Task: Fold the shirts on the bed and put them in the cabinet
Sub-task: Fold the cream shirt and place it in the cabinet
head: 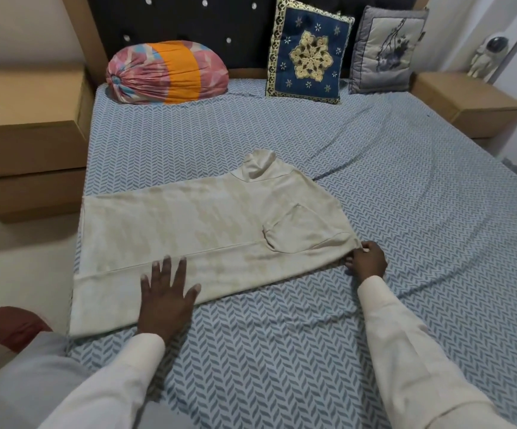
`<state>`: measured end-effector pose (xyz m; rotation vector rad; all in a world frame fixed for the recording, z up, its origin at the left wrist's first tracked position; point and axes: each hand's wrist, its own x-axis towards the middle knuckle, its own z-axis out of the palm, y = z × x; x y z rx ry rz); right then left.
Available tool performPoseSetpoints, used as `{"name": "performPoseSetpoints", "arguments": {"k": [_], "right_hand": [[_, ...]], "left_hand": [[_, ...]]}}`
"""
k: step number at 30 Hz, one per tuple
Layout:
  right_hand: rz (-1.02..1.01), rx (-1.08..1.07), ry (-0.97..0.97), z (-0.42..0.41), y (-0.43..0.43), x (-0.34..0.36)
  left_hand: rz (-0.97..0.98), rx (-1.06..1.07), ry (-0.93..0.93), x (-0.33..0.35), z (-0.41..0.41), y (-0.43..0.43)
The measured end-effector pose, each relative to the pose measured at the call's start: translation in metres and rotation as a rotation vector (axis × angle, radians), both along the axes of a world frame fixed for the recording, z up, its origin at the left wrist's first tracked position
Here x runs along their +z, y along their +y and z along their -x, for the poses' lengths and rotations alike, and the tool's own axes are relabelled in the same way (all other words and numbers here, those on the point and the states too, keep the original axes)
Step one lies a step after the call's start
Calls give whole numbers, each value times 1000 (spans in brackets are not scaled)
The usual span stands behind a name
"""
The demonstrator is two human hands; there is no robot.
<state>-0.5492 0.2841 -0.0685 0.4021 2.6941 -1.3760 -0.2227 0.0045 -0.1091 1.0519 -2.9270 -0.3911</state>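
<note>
Folding looks midway: your left grip (165,300) lies wide and flat on the shirt (189,230) at centre frame, your right grip (367,260) pinches its right corner; the cabinet trip is still to do.

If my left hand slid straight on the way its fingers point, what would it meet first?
The left hand lies flat on the cream shirt, so more shirt first, then bare sheet; the first real obstacle is probably the pink-and-orange bolster, though depth is unclear.
</note>
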Motion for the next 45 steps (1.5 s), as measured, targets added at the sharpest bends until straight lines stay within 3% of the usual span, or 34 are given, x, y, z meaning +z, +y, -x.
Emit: {"name": "performPoseSetpoints", "arguments": {"k": [2,7,11,13,15,17,18,20,22,26,29,32,38,45], "right_hand": [[58,-5,37,14,4,2],[-151,111,71,46,17,12],[-185,30,90,51,15,17],[-195,17,206,38,6,20],[-189,242,323,23,-5,10],[-283,498,290,13,-10,-7],[-319,526,251,15,-12,-12],[-324,363,173,20,-20,-8],[-304,276,213,21,-44,1],[-298,693,392,11,-125,3],[-314,983,295,12,-198,0],[-515,1163,247,22,-264,2],[-807,1157,142,63,-349,21],[-822,1062,-11,72,-371,21]], "left_hand": [[2,31,-45,-7,0,7],[-5,26,-118,-4,-2,5],[-6,24,-114,-4,-2,6],[-3,28,-98,-5,-1,7],[-4,58,-59,-4,-1,4],[6,123,-63,-2,-4,-1],[14,160,-68,-1,-8,-6],[25,233,-82,1,-13,-15],[11,339,-91,5,-12,-27],[59,388,-102,11,-5,-58],[57,296,-105,10,3,-88],[32,194,-91,9,14,-122],[135,156,-101,17,38,-220],[211,124,-290,53,64,-317]]}}
